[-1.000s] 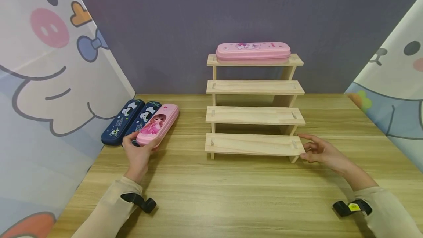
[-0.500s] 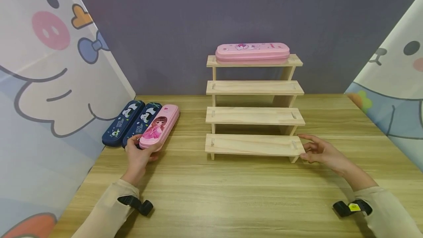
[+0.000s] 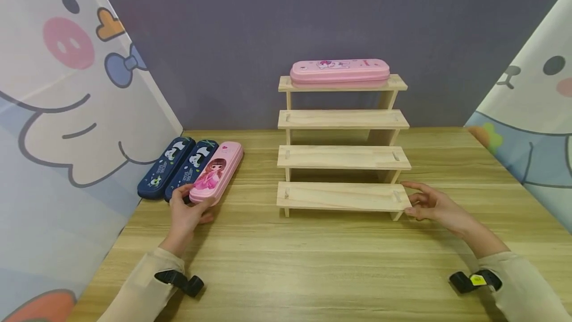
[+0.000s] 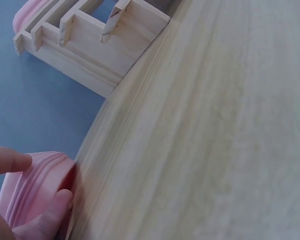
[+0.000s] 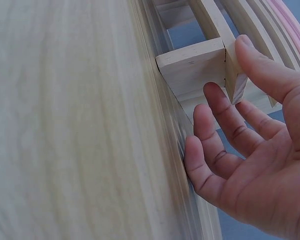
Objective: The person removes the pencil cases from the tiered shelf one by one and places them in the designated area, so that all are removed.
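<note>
Head view: a doll-printed pink case (image 3: 219, 168) lies on the desk (image 3: 286, 267), left of a four-step wooden stand (image 3: 343, 157) and just beside the nearer of two navy cases (image 3: 191, 169). The left hand (image 3: 185, 215) pinches its near end between thumb and fingers; the right hand (image 3: 431, 207) grips the right end of the lowest step. A rabbit-printed case (image 3: 340, 71) rests on the top step. Held by one end only, the doll-printed case might droop, twist or nudge its navy neighbour if raised; uneven pressure from the right hand might skew the stand. Left wrist view: here alone the zip groove appears, a fingertip near it, the thumb low; whether the underside clears the desk cannot be told. Right wrist view: the thumb meets the step's edge, other fingers curled and slightly separated, a detail foreshortened from overhead; the doll-printed case is out of frame.
</note>
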Demonstrator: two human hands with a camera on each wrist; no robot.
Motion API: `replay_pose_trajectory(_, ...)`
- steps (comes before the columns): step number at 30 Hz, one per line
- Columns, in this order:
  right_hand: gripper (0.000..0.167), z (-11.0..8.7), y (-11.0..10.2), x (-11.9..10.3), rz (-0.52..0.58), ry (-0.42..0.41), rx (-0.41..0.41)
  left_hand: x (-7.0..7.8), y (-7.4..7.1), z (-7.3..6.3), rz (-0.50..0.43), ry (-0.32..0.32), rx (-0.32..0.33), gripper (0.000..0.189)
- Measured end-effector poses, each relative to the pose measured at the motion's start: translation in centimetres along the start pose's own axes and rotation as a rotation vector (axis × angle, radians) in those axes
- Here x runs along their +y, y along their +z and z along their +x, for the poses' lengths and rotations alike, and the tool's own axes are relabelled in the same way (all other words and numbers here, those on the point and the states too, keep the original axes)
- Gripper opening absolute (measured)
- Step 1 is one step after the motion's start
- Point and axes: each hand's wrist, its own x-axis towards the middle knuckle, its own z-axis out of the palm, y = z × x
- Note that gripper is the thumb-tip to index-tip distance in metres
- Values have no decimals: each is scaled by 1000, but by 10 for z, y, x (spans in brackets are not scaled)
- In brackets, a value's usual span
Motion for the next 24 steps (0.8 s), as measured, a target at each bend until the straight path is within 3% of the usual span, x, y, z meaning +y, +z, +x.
replay_pose_trajectory(10, 63, 1, 1, 0, -28, 21, 27, -1, -6, -2, -61, -17, -59, 78)
replay_pose_trajectory(24, 62, 2, 1, 0, -34, 17, 20, 2, -8, -3, -62, -35, -37, 76)
